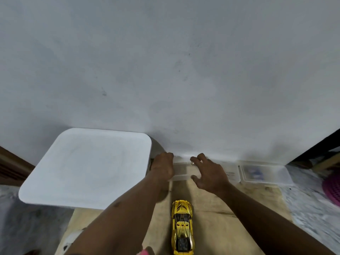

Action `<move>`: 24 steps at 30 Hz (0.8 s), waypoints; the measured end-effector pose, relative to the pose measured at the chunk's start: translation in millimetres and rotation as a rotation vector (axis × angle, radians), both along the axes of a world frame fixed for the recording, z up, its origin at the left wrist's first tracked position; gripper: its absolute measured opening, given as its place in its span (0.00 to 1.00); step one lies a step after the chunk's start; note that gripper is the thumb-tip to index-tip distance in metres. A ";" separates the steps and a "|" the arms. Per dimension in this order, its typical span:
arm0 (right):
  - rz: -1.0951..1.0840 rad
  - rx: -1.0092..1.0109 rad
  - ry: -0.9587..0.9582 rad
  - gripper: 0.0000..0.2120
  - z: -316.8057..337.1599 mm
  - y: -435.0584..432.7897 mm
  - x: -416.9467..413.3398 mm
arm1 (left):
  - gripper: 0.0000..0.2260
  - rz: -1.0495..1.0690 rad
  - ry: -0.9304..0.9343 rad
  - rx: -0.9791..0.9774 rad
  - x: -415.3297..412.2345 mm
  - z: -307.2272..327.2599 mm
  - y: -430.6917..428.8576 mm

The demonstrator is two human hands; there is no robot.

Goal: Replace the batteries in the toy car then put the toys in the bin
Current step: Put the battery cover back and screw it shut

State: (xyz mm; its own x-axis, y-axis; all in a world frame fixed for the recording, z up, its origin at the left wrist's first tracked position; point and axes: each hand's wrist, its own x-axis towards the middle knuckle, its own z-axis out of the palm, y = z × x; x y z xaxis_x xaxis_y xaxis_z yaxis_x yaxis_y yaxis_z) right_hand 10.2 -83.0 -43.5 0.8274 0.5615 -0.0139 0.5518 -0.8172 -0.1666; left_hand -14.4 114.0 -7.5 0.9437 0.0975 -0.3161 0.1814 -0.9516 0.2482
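the yellow toy car point(182, 227) lies on the floor point(220, 203) behind both hands, nearer the person, its long axis pointing at the wall point(184, 70). the right hand point(209, 173) spreads its fingers wide over the clear box point(181, 171). the left hand point(163, 166) curls its fingers at the box's left end; i cannot tell if they grip it.

You have a flattened brown cardboard sheet point(211, 227) on the mottled grey floor point(312, 208). On it sit a shiny yellow toy car point(182, 227), a white square lidded bin point(88, 168), a long clear plastic box point(231, 173) and a smaller clear box point(265, 173) by the wall.
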 end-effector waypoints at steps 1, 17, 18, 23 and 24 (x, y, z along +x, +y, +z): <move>0.011 0.068 -0.026 0.26 2.6 -5.2 -2.4 | 0.16 0.009 0.012 0.005 3.6 6.2 0.5; 0.257 0.045 0.083 0.17 -12.9 55.5 9.6 | 0.18 -0.049 0.056 -0.022 39.6 30.3 9.9; 0.229 0.041 0.107 0.17 -14.9 61.1 11.6 | 0.17 -0.046 0.055 -0.025 40.0 30.3 9.7; 0.224 0.117 0.058 0.11 -17.4 58.0 8.6 | 0.18 -0.040 0.032 -0.044 37.0 28.3 9.5; 0.233 0.180 -0.012 0.09 -14.6 50.2 6.6 | 0.18 -0.043 0.031 -0.044 35.3 28.4 8.8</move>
State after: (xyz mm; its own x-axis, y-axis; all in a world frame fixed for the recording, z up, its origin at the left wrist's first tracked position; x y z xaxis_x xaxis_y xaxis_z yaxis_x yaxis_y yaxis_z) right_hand 16.8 -32.7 -58.1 0.6754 0.7288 0.1125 0.7238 -0.6261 -0.2900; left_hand 21.0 122.8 20.8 0.9365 0.0425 -0.3482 0.1488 -0.9471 0.2844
